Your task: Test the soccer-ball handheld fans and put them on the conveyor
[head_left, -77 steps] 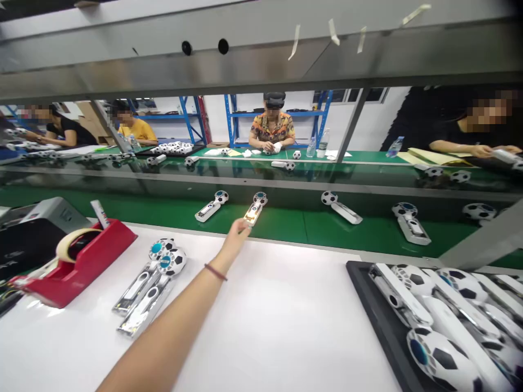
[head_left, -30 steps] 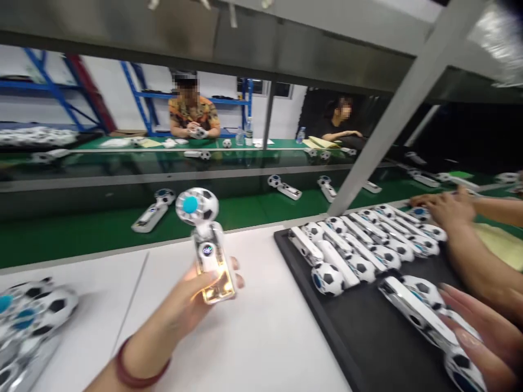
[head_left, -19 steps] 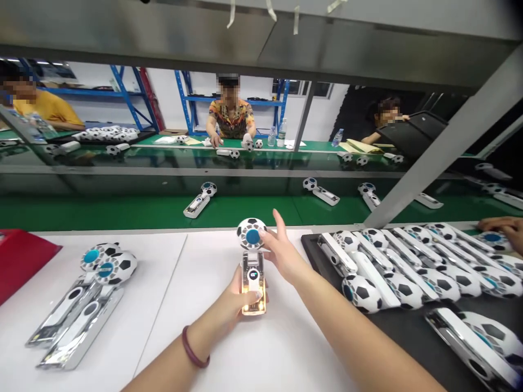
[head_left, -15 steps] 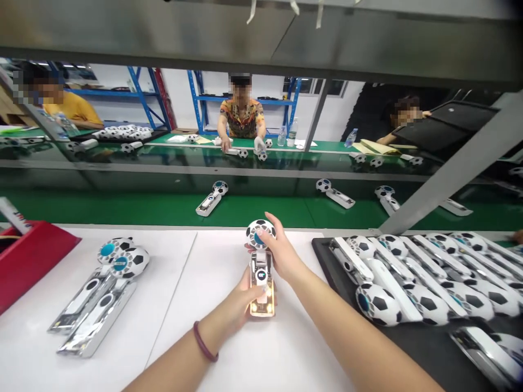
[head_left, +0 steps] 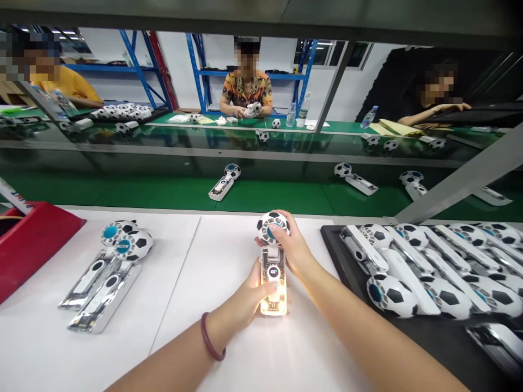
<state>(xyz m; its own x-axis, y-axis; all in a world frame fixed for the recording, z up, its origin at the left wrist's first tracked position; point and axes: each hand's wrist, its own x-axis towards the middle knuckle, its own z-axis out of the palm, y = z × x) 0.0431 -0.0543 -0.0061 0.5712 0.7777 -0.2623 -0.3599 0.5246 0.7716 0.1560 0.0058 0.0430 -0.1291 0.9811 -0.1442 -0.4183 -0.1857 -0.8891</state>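
Observation:
A handheld fan (head_left: 273, 255) with a soccer-ball head and a clear-fronted handle stands between my hands above the white worktop. My left hand (head_left: 250, 294) wraps round its handle, thumb on the front below a round display that reads 100. The lower handle glows warm yellow. My right hand (head_left: 300, 247) grips the ball-shaped head, its thumb on the blue centre of the grille. To the left, two more handheld fans (head_left: 133, 245) lie side by side, partly overlapping, on the worktop (head_left: 183, 261).
At right, a black tray (head_left: 412, 340) holds several fans in rows. A red bin (head_left: 36, 245) stands at the left edge. Beyond the worktop runs a green conveyor (head_left: 281, 193) carrying several fans. A slanted grey post (head_left: 457, 177) crosses the right side. Co-workers (head_left: 247, 90) sit opposite.
The glow in the fan's handle is brighter. Both hands keep their grip. My view has tilted down a little, and the co-worker opposite now holds a fan up off the bench.

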